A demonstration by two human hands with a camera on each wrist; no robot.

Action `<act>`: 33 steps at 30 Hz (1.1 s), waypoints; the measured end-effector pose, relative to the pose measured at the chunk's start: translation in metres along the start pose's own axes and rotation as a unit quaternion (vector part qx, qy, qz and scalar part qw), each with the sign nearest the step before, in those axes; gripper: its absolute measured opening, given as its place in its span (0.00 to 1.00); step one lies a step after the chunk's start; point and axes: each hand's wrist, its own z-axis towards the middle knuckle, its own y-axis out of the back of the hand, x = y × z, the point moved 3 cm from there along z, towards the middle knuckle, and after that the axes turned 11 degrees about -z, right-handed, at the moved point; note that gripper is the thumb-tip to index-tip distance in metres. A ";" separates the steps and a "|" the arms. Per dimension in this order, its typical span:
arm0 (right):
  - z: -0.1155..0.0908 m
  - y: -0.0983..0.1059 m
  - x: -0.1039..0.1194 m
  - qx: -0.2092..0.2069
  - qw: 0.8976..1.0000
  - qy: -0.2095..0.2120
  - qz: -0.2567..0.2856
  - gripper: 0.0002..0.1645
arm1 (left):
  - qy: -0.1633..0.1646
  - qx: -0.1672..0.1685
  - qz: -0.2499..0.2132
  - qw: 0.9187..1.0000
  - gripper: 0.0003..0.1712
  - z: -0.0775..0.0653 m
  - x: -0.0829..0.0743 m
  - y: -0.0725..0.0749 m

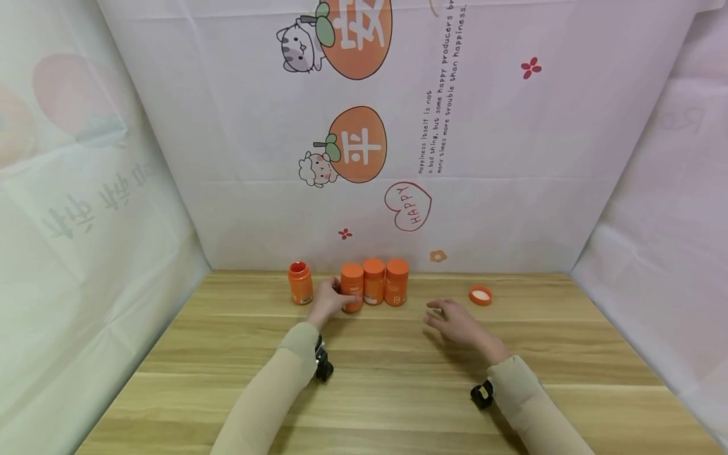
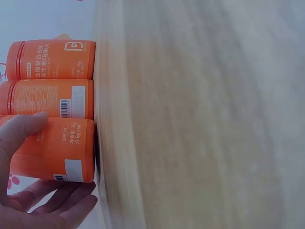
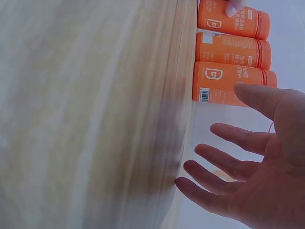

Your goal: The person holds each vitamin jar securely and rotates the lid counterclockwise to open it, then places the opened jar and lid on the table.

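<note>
Three capped orange supplement bottles stand upright side by side near the wall: a left bottle [image 1: 352,285], a middle bottle [image 1: 373,282] and a right bottle [image 1: 396,283]. My left hand [image 1: 327,302] holds the left one, thumb [image 2: 29,125] across its front and the other fingers along its outer side. Farther left is an uncapped orange bottle [image 1: 301,284], its mouth showing. My right hand [image 1: 457,321] hovers over the table right of the row, fingers spread and holding nothing. Beyond it an orange cap [image 1: 480,295] lies with its pale inside up.
The wood-grain table [image 1: 398,392] meets a white printed sheet [image 1: 483,208] right behind the bottles. White sheets also hang along the left side [image 1: 114,265] and the right side [image 1: 643,240].
</note>
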 end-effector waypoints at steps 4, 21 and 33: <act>0.000 -0.001 0.000 0.002 1.000 0.001 0.001 0.29 | -0.011 -0.002 -0.001 1.000 0.23 -0.003 0.000 0.001; 0.000 0.000 0.003 -0.003 1.000 0.008 0.023 0.31 | -0.043 0.014 0.045 0.998 0.23 -0.018 -0.008 0.007; -0.002 -0.001 0.009 0.004 0.999 0.004 0.040 0.34 | -0.069 0.026 0.036 0.997 0.24 -0.033 -0.017 0.005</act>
